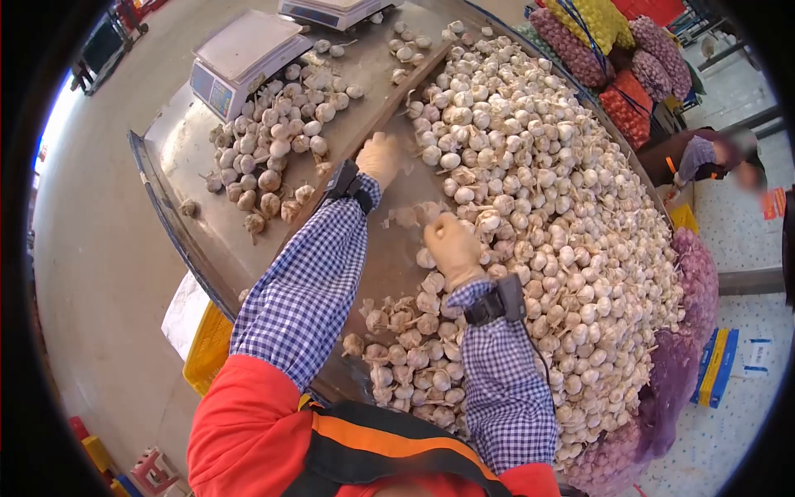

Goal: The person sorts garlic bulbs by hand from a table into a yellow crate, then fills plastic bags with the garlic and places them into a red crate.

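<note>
A large heap of garlic bulbs (538, 190) covers the right part of the metal table (377, 240). My left hand (378, 159), in a pale glove, is at the wooden divider (352, 142), its fingers curled; what it holds, if anything, is hidden. Near the heap's left edge my right hand (454, 247), gloved too, has its fingers bent together over the bare strip, with loose garlic skins (410, 215) beside it. Its contents cannot be made out. Left of the divider lies a smaller group of bulbs (277, 124).
Two scales (248, 54) (331, 8) stand at the table's far left. A yellow crate (209, 348) is below the left edge. Net sacks (654, 58) of garlic stand beyond the heap. Another person (704, 157) is at the right.
</note>
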Action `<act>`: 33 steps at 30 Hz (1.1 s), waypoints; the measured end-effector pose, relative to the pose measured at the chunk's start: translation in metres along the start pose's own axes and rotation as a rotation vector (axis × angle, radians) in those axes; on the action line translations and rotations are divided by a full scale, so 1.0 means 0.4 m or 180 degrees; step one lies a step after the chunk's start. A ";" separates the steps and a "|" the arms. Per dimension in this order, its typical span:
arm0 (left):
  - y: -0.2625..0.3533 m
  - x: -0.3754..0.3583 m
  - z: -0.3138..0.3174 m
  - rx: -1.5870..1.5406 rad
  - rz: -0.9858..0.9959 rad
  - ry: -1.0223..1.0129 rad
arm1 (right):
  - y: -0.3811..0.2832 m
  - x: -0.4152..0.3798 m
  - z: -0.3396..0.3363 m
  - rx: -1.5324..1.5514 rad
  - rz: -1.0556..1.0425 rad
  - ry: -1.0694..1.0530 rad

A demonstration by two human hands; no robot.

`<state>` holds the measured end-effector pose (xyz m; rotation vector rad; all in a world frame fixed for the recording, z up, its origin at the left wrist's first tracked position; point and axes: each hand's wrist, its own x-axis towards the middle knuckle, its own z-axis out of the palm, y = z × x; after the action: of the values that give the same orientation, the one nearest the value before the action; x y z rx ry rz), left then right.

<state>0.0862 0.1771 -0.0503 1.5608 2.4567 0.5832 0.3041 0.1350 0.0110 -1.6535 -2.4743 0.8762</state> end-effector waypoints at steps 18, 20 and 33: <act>0.063 -0.430 -0.108 -0.6036 -0.1519 -0.1967 | 0.154 -0.209 -0.016 0.2772 -0.1275 0.0427; 0.096 -0.483 -0.104 -0.6408 -0.1400 -0.2266 | 0.164 -0.281 -0.030 0.5739 -0.0354 -0.0906; 0.171 -0.729 -0.132 -0.8573 -0.1930 -0.2754 | 0.002 -0.416 0.030 0.2255 -0.1142 0.1119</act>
<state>0.2520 -0.0712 0.0078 -0.2772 0.0101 1.3235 0.3725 -0.0131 0.0455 -0.9836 -1.8230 1.1094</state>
